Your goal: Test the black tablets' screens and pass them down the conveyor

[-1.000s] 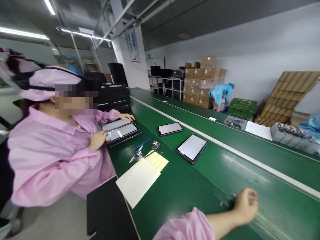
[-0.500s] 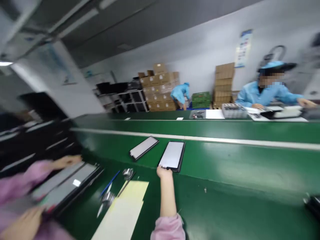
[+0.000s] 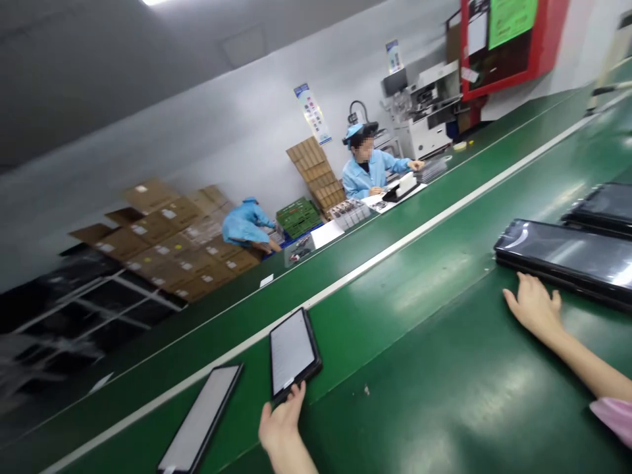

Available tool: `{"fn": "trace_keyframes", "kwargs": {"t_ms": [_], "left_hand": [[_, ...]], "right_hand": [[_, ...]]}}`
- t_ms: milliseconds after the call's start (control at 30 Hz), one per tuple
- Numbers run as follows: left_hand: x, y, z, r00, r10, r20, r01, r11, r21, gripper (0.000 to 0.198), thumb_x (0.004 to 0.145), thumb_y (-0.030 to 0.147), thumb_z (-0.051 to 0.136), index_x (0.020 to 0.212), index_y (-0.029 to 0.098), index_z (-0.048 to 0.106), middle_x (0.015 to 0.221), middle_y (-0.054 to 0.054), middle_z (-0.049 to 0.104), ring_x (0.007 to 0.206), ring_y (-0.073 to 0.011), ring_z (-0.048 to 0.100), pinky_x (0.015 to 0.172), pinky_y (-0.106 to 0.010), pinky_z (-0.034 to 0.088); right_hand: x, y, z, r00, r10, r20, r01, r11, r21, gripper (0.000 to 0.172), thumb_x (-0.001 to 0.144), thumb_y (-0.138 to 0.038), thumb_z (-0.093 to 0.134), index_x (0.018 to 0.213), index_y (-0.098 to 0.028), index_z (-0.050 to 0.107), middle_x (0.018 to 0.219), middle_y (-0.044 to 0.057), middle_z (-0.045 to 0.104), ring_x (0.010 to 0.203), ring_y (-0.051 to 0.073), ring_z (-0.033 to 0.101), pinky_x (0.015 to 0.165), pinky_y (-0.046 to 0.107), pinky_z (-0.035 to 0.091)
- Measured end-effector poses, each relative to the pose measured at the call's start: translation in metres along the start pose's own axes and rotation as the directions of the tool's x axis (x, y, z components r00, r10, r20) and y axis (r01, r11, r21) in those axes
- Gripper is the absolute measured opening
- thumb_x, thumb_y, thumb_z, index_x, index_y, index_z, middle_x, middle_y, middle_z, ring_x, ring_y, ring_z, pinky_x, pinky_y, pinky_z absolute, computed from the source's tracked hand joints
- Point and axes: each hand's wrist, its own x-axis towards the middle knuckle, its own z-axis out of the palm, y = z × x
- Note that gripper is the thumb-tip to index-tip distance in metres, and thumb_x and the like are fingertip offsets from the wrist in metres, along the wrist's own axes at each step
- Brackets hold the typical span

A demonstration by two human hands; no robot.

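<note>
My left hand [image 3: 280, 424] grips the near edge of a black-framed tablet [image 3: 291, 351] with a pale screen, which lies flat on the green conveyor belt [image 3: 395, 368]. A second, similar panel [image 3: 201, 418] lies just to its left. My right hand [image 3: 532, 307] rests open on the belt with its fingers spread. Its fingertips sit at the near edge of a long glossy black panel [image 3: 563, 255], which it does not hold.
More black panels [image 3: 605, 205] lie at the far right. A white stripe [image 3: 375, 260] splits the belt lengthwise. Across it a person in blue [image 3: 372, 170] works at a bench and another [image 3: 244, 224] bends by stacked cardboard boxes [image 3: 168, 243] and green crates [image 3: 299, 216].
The view has swung right, so the co-worker in pink and the papers are out of sight. My left hand stays on the tablet's edge. My right hand now lies by the black panel.
</note>
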Motion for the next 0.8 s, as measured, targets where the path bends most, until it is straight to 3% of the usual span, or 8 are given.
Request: {"fn": "trace_keyframes", "kwargs": {"t_ms": [167,300,367,400,467,500,633,800], "left_hand": [[-0.004,-0.015,0.014,0.986,-0.164,0.007,0.158,0.932,-0.325,0.038,0.100,0.028,0.013,0.083,0.019,0.046,0.088,-0.003,0.049,0.070,-0.0147,0.056,0.060,-0.031,0.055],[0.007,-0.027,0.002,0.995,-0.090,0.041,0.099,0.866,-0.491,0.045,0.103,0.038,0.010,0.079,0.019,0.044,0.081,-0.001,0.046,0.068,-0.0139,0.056,0.062,-0.031,0.056],[0.009,-0.031,-0.006,0.997,-0.047,0.061,0.073,0.837,-0.542,0.047,0.103,0.041,0.011,0.078,0.019,0.045,0.077,-0.001,0.045,0.066,-0.0141,0.056,0.063,-0.031,0.055],[0.010,-0.033,-0.009,0.997,-0.030,0.074,0.066,0.828,-0.557,0.046,0.104,0.041,0.014,0.079,0.019,0.046,0.076,-0.001,0.045,0.066,-0.0143,0.056,0.064,-0.031,0.055],[0.013,-0.038,-0.012,0.995,-0.005,0.098,0.061,0.821,-0.568,0.045,0.104,0.042,0.020,0.081,0.018,0.050,0.075,-0.001,0.048,0.066,-0.0149,0.057,0.066,-0.031,0.054],[0.015,-0.041,-0.012,0.994,0.000,0.107,0.060,0.823,-0.564,0.045,0.104,0.043,0.023,0.082,0.017,0.052,0.075,-0.002,0.050,0.066,-0.0155,0.057,0.066,-0.032,0.054],[0.031,-0.053,-0.010,0.999,0.005,0.049,0.021,0.851,-0.525,0.043,0.100,0.050,0.037,0.091,0.013,0.058,0.082,-0.009,0.060,0.067,-0.0206,0.062,0.065,-0.036,0.053],[0.062,-0.039,-0.028,0.943,0.117,-0.312,-0.275,0.799,-0.534,0.041,0.102,0.051,0.035,0.113,0.020,0.061,0.109,-0.011,0.064,0.101,-0.0238,0.066,0.084,-0.036,0.051]], "right_hand": [[-0.054,-0.063,0.075,0.907,-0.257,0.335,0.110,0.910,0.400,0.032,0.075,-0.037,0.065,0.104,-0.025,0.066,0.111,0.015,0.066,0.113,0.037,0.058,0.104,0.054,0.038],[-0.127,-0.148,0.146,0.671,-0.220,0.708,-0.441,0.650,0.619,0.039,0.070,-0.037,0.078,0.106,-0.023,0.070,0.096,0.009,0.069,0.091,0.029,0.065,0.083,0.045,0.054],[-0.169,-0.190,0.179,0.432,-0.189,0.882,-0.800,0.372,0.471,0.041,0.068,-0.034,0.084,0.103,-0.021,0.068,0.091,0.008,0.070,0.085,0.026,0.067,0.080,0.041,0.055],[-0.189,-0.209,0.194,0.246,-0.217,0.945,-0.920,0.253,0.298,0.041,0.067,-0.032,0.086,0.101,-0.020,0.067,0.089,0.008,0.070,0.082,0.025,0.069,0.080,0.040,0.056],[-0.221,-0.241,0.220,-0.128,-0.323,0.938,-0.988,0.126,-0.092,0.035,0.071,-0.033,0.085,0.094,-0.017,0.064,0.092,0.011,0.071,0.087,0.027,0.071,0.079,0.040,0.056],[-0.233,-0.253,0.231,-0.207,-0.348,0.914,-0.978,0.071,-0.195,0.032,0.073,-0.031,0.083,0.092,-0.018,0.062,0.095,0.012,0.071,0.090,0.026,0.071,0.078,0.038,0.056],[-0.245,-0.276,0.264,-0.174,-0.335,0.926,-0.973,-0.084,-0.213,0.023,0.075,-0.021,0.080,0.086,-0.024,0.059,0.083,0.000,0.070,0.073,0.016,0.068,0.059,0.024,0.051],[-0.231,-0.268,0.276,-0.152,-0.348,0.925,-0.979,-0.072,-0.189,0.027,0.073,-0.024,0.082,0.075,-0.023,0.055,0.075,-0.005,0.064,0.058,0.010,0.055,0.051,0.022,0.046]]}}
